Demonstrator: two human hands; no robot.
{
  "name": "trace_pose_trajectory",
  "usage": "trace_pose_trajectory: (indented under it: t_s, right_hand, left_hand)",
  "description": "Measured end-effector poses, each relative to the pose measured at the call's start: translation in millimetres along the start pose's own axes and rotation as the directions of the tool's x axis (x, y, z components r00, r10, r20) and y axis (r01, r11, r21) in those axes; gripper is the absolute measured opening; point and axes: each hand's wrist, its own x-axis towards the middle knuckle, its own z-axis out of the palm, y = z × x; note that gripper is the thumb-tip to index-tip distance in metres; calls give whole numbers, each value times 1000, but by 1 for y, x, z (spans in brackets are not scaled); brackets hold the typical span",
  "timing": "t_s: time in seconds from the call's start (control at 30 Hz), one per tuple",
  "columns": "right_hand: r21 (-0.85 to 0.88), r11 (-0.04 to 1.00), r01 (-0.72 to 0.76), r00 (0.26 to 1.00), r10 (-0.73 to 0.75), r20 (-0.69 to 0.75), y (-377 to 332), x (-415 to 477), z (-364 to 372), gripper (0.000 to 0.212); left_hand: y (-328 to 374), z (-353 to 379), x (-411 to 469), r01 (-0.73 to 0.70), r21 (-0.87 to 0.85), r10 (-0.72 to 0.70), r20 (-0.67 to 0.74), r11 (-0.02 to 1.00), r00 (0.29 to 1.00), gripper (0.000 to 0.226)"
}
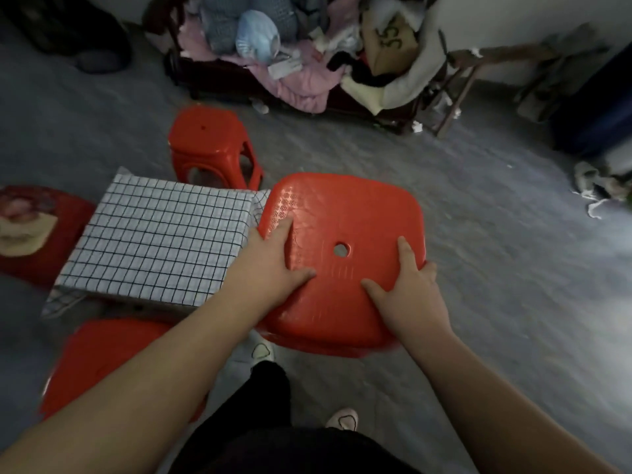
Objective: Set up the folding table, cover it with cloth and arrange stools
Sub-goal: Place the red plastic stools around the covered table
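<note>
A low folding table stands left of centre, covered by a white cloth with a black check (154,241). Just to its right is a red plastic stool (345,213), its seat with a centre hole facing me. My left hand (270,258) grips the seat's left edge, thumb and forefinger on top. At the seat's right edge my right hand (407,289) grips it, outer fingers curled over the rim. A second red stool (212,145) stands beyond the table. A third (102,360) is at the table's near side. A fourth (44,258), at the left, carries a floral cushion.
Dark wooden furniture heaped with clothes (290,63) lines the back wall, with a wooden chair (478,63) beside it. A dark blue container (598,107) and rags (598,189) lie at the right. My feet (342,419) stand on grey floor below the held stool.
</note>
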Motion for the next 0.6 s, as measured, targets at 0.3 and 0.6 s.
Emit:
trace_pose_trajectory:
  t_s: [0.3,0.6]
  right_hand:
    - [-24,999,-49,997,50,55,-54,104,87,98]
    - [17,991,-134,983,130,133,4,218,221,98]
  left_hand:
    - [-80,24,124,65,21,-67,85,998,994,109]
    - [-131,152,238,155,2,-153,195,988,969,106]
